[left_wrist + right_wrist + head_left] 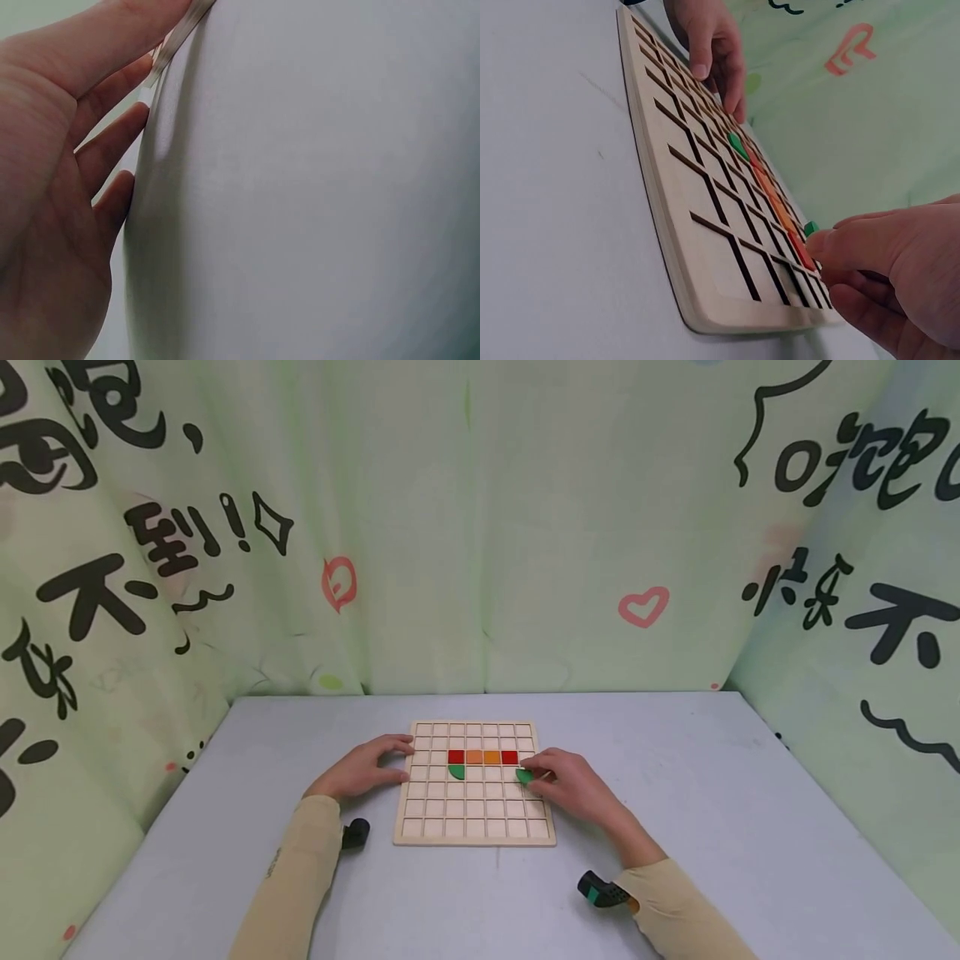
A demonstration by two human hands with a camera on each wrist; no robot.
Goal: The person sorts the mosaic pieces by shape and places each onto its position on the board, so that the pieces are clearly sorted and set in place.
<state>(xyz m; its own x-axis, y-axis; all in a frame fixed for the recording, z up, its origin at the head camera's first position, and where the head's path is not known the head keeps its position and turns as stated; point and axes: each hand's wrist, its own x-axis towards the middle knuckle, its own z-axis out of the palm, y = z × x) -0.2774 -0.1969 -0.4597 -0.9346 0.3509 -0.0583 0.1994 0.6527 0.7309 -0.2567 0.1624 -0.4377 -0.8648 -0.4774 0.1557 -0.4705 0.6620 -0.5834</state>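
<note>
A wooden grid board lies on the table, its square cells divided by thin ridges. One row holds a red square, two orange squares and another red square. Below the left red square sits a green quarter-round piece. My right hand pinches a second green piece between thumb and finger, just under the right red square; the fingertips partly cover it. At the board's left edge, my left hand touches the frame with thumb and fingers spread.
The white table reaches to a pale green curtain with dark lettering at the back and sides. Black wrist devices sit at both sleeves.
</note>
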